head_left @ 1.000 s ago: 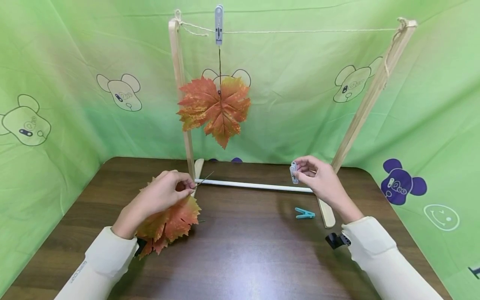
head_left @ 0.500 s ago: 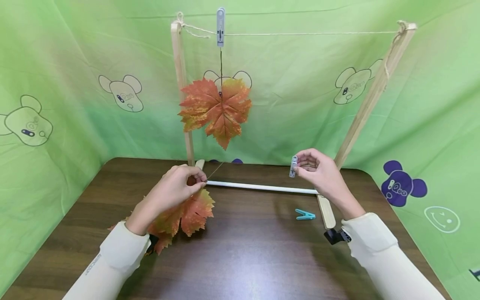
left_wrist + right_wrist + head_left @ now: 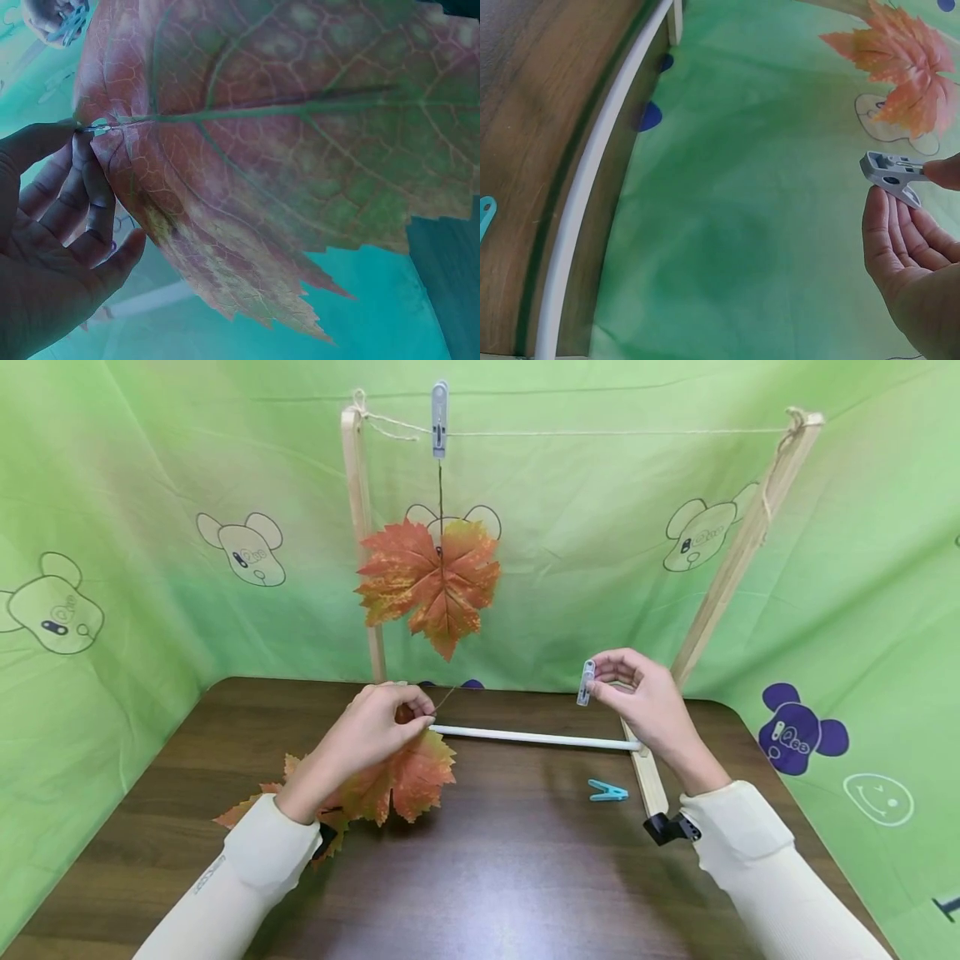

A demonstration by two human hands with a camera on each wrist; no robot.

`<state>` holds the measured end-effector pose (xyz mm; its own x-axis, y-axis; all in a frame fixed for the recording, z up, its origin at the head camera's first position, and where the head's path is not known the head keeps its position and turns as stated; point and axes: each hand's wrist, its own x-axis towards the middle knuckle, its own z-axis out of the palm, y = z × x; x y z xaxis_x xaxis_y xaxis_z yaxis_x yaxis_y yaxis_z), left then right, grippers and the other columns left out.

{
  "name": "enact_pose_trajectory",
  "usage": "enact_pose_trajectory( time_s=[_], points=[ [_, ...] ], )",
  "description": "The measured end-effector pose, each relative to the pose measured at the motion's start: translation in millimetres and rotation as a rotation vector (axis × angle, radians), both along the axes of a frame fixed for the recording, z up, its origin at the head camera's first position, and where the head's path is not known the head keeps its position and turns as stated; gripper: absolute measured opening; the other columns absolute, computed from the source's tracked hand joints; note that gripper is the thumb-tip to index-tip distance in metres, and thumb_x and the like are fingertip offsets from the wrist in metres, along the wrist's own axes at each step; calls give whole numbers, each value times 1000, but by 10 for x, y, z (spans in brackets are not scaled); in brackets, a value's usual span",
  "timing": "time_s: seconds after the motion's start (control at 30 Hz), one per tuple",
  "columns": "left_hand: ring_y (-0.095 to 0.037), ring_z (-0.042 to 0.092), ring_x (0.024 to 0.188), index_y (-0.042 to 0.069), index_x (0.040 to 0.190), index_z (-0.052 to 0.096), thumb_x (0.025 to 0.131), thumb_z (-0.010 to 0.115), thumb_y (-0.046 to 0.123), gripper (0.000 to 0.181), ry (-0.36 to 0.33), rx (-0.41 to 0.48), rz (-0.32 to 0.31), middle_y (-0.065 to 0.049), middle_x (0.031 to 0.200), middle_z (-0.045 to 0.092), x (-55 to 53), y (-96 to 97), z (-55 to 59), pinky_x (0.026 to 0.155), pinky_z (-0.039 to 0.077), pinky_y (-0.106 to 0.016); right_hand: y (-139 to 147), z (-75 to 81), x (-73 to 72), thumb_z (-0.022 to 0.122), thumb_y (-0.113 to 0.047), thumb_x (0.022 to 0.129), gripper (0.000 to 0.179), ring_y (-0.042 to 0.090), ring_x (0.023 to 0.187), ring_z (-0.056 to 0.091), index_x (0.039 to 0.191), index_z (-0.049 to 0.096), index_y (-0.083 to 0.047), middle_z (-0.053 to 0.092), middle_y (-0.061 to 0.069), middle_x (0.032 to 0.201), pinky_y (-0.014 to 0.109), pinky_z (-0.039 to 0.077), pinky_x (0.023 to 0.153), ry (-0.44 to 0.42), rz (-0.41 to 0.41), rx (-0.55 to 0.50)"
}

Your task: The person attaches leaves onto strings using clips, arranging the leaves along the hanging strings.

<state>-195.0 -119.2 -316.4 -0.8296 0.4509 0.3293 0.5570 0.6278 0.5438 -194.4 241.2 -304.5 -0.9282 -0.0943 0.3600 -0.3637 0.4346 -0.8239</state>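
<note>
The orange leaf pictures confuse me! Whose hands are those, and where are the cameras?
Those are a person's bare hands, no robot. One picture comes from a camera on the head, looking down; the other two come from wrist cameras. The left hand pinches one orange leaf by its stem; the right hand holds a gray clothespin. On the brown table lie a turquoise clothespin and, partly behind the left arm, another leaf. A wooden frame stretches a string, where a second gray clothespin holds a hanging leaf.

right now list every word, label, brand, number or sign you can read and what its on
"Q", later letters unclear: purple head on the green backdrop.
Outlined heads: similar lettering, too faint.
Left sleeve: lettering too small to read.
Right backdrop edge: dark mark, cut off.
</note>
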Motion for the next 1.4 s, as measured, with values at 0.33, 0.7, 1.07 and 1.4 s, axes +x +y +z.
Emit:
enact_pose_trajectory(
  time_s=[0.33, 0.7, 1.07, 1.4],
  points=[
    [-10, 63, 76, 11, 96, 77, 98, 73, 13, 5, -6, 85, -4, 2, 85, 74, -15, 214, 48, 72, 53, -28, -82, 94, -2, 72, -5, 96, 30, 1, 94, 66, 123, 65, 7, 68, -14, 98, 10, 55, 85, 29, 2, -1],
    [-11, 64, 77, 11, 97, 77, 98, 74, 16, 5, -16, 173, 37, 2, 85, 74, -25, 363, 119, 72, 54, -27, -178, 227, 19, 72, -6, 97, 30, 4, 96, 66, 124, 66, 5, 69, -11, 100, 11, 54, 86, 52, 23, -16],
    [-14, 65, 77, 10, 98, 77, 97, 75, 13, 3, -43, 279, 33, 0, 86, 75, -72, 516, 236, 74, 55, -29, -282, 450, 16, 69, -8, 100, 30, 3, 100, 66, 128, 66, 3, 69, -9, 105, 12, 53, 91, 123, 44, -31],
    [-15, 64, 78, 11, 98, 76, 97, 75, 14, 4, -44, 344, 33, -2, 88, 74, -106, 617, 352, 74, 55, -28, -328, 634, -6, 65, -1, 101, 28, 5, 98, 65, 127, 62, 9, 68, -10, 102, 13, 55, 89, 190, 54, -59]
  ],
)
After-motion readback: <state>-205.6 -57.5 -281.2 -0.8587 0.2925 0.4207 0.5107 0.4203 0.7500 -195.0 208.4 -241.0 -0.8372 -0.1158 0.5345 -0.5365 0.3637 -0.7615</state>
